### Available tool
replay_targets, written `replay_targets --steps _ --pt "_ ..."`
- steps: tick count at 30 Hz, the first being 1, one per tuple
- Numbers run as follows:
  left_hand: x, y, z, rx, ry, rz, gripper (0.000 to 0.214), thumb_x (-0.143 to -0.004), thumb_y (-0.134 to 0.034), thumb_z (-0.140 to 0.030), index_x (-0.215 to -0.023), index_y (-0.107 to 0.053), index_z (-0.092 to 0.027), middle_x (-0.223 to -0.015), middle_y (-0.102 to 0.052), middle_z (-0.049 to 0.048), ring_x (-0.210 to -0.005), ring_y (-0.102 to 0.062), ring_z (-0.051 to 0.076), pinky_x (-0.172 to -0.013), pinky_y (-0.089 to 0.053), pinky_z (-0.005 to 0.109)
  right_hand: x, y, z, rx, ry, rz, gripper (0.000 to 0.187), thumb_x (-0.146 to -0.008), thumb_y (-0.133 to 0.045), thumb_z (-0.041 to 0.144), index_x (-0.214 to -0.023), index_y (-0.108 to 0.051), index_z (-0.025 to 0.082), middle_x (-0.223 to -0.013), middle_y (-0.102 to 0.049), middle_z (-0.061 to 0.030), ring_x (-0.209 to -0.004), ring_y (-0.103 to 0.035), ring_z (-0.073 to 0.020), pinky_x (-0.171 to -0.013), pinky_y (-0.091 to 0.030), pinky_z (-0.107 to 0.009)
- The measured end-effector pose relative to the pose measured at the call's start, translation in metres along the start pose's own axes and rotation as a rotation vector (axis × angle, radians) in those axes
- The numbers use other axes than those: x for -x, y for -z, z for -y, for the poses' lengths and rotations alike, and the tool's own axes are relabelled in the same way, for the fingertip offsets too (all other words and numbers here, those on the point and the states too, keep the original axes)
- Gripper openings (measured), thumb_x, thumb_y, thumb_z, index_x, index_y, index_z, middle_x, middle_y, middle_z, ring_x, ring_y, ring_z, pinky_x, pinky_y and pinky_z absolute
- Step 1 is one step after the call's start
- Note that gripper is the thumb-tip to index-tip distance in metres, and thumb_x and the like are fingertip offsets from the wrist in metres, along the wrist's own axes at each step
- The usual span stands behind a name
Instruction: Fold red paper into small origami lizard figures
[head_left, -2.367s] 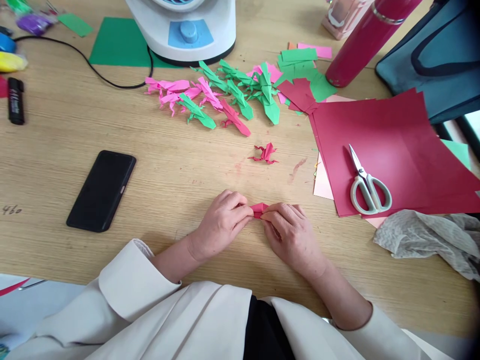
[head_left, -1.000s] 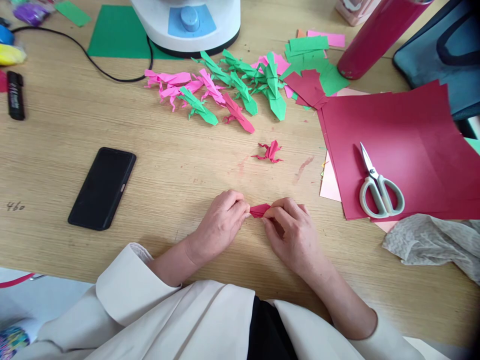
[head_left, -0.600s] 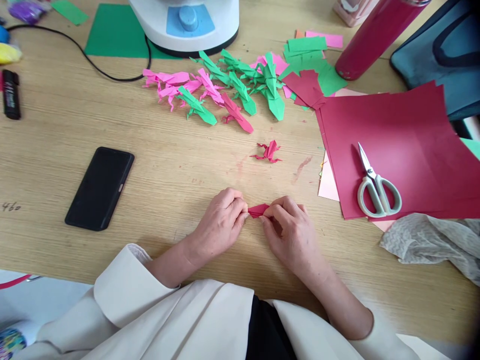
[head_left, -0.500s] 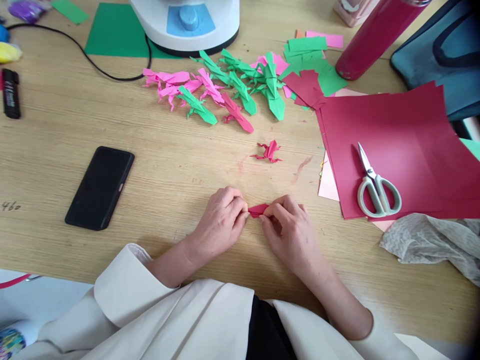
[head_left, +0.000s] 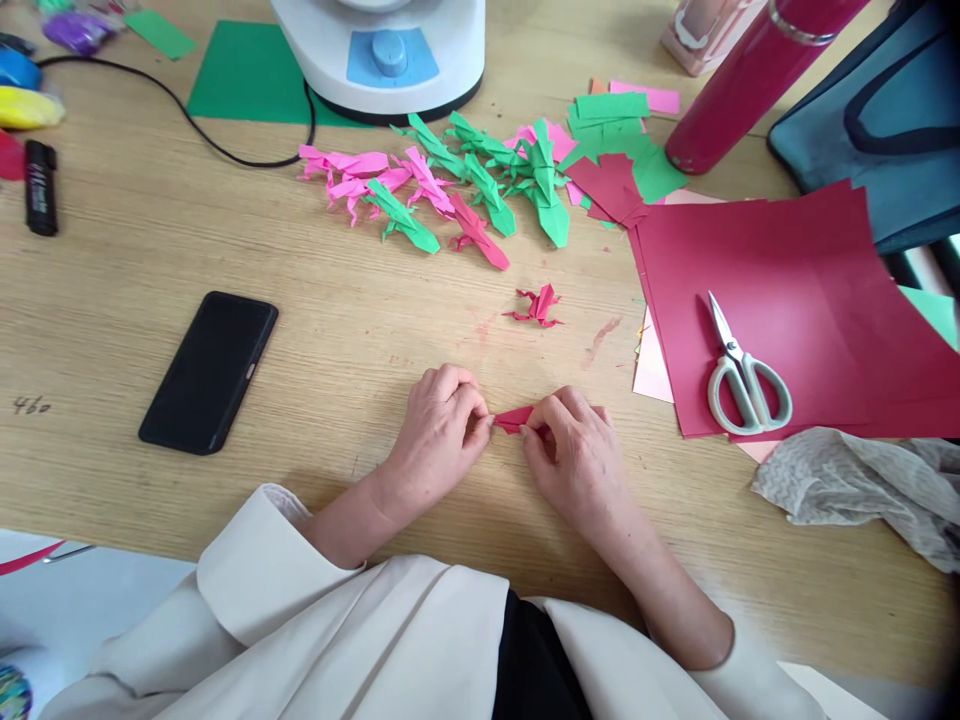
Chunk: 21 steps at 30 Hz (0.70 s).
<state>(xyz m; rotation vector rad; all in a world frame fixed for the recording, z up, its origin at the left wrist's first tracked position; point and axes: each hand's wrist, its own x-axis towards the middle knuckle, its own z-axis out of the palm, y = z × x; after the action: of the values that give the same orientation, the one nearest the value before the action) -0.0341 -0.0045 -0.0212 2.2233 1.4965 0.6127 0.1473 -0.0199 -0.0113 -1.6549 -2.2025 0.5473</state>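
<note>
A small folded piece of red paper [head_left: 514, 418] sits between my two hands, low over the wooden table [head_left: 337, 330]. My left hand [head_left: 439, 432] pinches its left end with curled fingers. My right hand [head_left: 574, 460] pinches its right part, fingers bent over it. Most of the paper is hidden under my fingers. A small red origami figure [head_left: 536, 305] lies just beyond my hands. Further back lies a row of pink and green origami figures [head_left: 450, 190].
Red paper sheets [head_left: 810, 300] with scissors [head_left: 739, 370] on them lie to the right, a grey cloth [head_left: 855, 485] below them. A black phone [head_left: 210, 370] lies left. At the back stand a white fan base [head_left: 382, 50] with its cable and a red bottle [head_left: 742, 80].
My fingers have shifted slightly on the red paper while both hands keep pinching it. The view has drifted a little; nothing else on the table has moved.
</note>
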Motion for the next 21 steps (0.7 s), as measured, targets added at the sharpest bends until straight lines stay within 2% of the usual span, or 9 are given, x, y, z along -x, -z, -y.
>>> replay_targets --steps 5,7,9,11,13,16,18,21 --pt "-0.001 0.006 0.01 -0.002 -0.055 0.049 0.012 -0.09 -0.052 -0.016 -0.079 -0.057 -0.016 -0.095 -0.056 0.008 -0.091 -0.054 0.021 -0.084 -0.046 0.039 -0.001 0.0 0.001 0.006 -0.013 0.007 0.013 -0.086 -0.052 0.014 -0.075 -0.05 0.021 -0.079 -0.057 -0.0027 -0.077 -0.055 -0.019 -0.071 -0.033 -0.032" --pt "0.001 0.01 0.013 0.047 -0.1 0.032 0.015 -0.093 -0.048 -0.014 -0.083 -0.059 -0.016 -0.094 -0.059 0.0072 -0.092 -0.056 0.02 -0.084 -0.048 0.036 -0.001 0.0 0.001 0.007 -0.015 0.011 0.013 -0.086 -0.053 0.013 -0.075 -0.051 0.02 -0.08 -0.057 -0.0024 -0.076 -0.055 -0.0184 -0.071 -0.032 -0.032" --pt "0.006 0.013 0.015 0.054 -0.147 -0.031 0.017 -0.094 -0.044 -0.011 -0.092 -0.061 -0.016 -0.098 -0.062 0.0072 -0.096 -0.058 0.019 -0.087 -0.049 0.035 -0.001 0.0 0.0 0.005 -0.01 0.014 0.012 -0.085 -0.053 0.013 -0.076 -0.051 0.02 -0.081 -0.057 -0.0022 -0.076 -0.054 -0.018 -0.072 -0.032 -0.032" --pt "0.013 0.015 0.013 -0.001 -0.25 -0.058 0.025 -0.094 -0.043 -0.008 -0.108 -0.062 -0.016 -0.109 -0.066 0.0081 -0.105 -0.059 0.019 -0.093 -0.048 0.036 -0.001 -0.001 -0.001 0.002 0.0 0.007 0.012 -0.085 -0.053 0.013 -0.076 -0.051 0.02 -0.081 -0.056 -0.002 -0.077 -0.054 -0.0179 -0.072 -0.032 -0.032" --pt "0.019 0.016 0.009 -0.082 -0.396 -0.001 0.037 -0.094 -0.042 -0.007 -0.127 -0.056 -0.017 -0.126 -0.064 0.0092 -0.122 -0.055 0.021 -0.104 -0.043 0.04 -0.001 -0.001 -0.002 -0.005 0.011 -0.002 0.012 -0.084 -0.053 0.013 -0.075 -0.05 0.021 -0.081 -0.056 -0.0019 -0.078 -0.055 -0.018 -0.072 -0.032 -0.032" --pt "0.025 0.012 0.005 -0.202 -0.532 0.14 0.046 -0.096 -0.039 -0.009 -0.142 -0.043 -0.014 -0.146 -0.05 0.0112 -0.143 -0.035 0.024 -0.117 -0.031 0.045 -0.001 -0.002 -0.002 -0.007 0.018 -0.009 0.013 -0.084 -0.053 0.013 -0.075 -0.05 0.021 -0.079 -0.056 -0.0013 -0.076 -0.054 -0.0176 -0.071 -0.032 -0.031" --pt "0.026 0.008 0.004 -0.247 -0.553 0.2 0.047 -0.098 -0.038 -0.012 -0.145 -0.038 -0.01 -0.15 -0.044 0.0139 -0.145 -0.03 0.025 -0.119 -0.027 0.047 -0.002 -0.002 -0.002 0.0 0.015 -0.01 0.013 -0.085 -0.053 0.013 -0.074 -0.049 0.021 -0.079 -0.056 -0.0012 -0.075 -0.054 -0.0176 -0.07 -0.032 -0.031" --pt "0.026 0.004 0.005 -0.269 -0.517 0.253 0.049 -0.099 -0.041 -0.02 -0.146 -0.037 -0.007 -0.15 -0.042 0.0172 -0.144 -0.033 0.027 -0.118 -0.029 0.048 -0.002 -0.001 -0.002 0.005 0.012 -0.006 0.014 -0.084 -0.052 0.013 -0.073 -0.049 0.021 -0.08 -0.057 -0.0018 -0.076 -0.054 -0.0181 -0.07 -0.032 -0.032"
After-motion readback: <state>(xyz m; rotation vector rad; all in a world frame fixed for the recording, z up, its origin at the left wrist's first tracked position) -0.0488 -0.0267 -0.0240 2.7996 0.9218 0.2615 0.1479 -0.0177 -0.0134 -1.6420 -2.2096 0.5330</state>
